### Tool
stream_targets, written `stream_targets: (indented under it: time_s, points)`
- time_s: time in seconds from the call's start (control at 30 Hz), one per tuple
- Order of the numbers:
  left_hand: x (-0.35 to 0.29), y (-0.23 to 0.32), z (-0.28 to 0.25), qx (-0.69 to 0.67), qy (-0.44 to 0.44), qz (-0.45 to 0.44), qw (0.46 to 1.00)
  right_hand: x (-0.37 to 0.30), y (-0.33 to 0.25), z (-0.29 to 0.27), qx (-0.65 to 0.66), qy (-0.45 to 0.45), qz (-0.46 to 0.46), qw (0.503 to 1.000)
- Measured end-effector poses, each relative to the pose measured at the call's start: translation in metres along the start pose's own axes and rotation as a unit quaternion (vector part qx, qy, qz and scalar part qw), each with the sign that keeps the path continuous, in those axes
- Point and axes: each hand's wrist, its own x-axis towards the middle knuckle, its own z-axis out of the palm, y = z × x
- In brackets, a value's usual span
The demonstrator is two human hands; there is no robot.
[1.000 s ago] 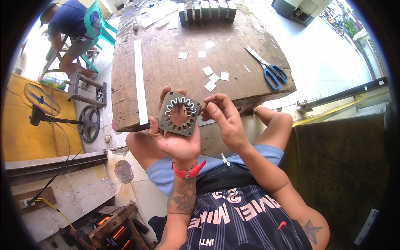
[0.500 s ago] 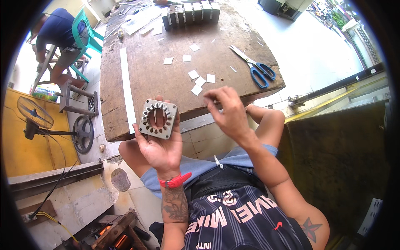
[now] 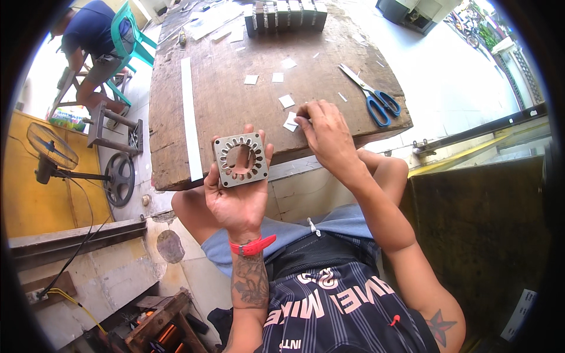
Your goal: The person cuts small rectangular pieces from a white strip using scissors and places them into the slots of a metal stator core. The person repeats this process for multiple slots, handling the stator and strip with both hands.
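Observation:
A square metal stator core (image 3: 225, 178) with a ring of slots around its round opening rests in my left hand (image 3: 238, 203). The palm is under it, fingers curled round its back and the thumb at its left edge. Over the table's near edge, my right hand (image 3: 329, 132) has its fingertips pinched at a small white paper square (image 3: 291, 117). Another paper square (image 3: 289, 126) lies partly under that one, and a third paper square (image 3: 286, 101) sits just beyond. The hand may cover more squares.
The wooden table (image 3: 229, 106) bears a long white paper strip (image 3: 191, 120) on the left and blue-handled scissors (image 3: 376, 100) on the right. A row of dark metal blocks (image 3: 286, 22) stands at the back. A fan (image 3: 53, 147) and another person (image 3: 88, 35) are at left.
My right hand has come down to the paper squares, its fingers closing at one. The stator core has turned slightly in my left hand, and the whole view has shifted a little.

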Motion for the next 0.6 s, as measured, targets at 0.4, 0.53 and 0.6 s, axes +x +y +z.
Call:
stream_targets:
  time_s: [0.4,0.53,0.6]
  points:
    - [-0.001,-0.003,-0.002,0.040,0.010,0.029,0.999,0.009,0.013,-0.006,0.022,-0.027,0.053,0.998]
    - [0.000,-0.004,-0.003,0.037,0.012,0.033,0.999,0.009,0.011,-0.006,0.073,-0.009,0.067,0.995]
    - [0.001,-0.006,-0.004,0.035,0.019,0.032,0.999,0.008,0.010,-0.006,0.057,-0.004,0.053,0.997]
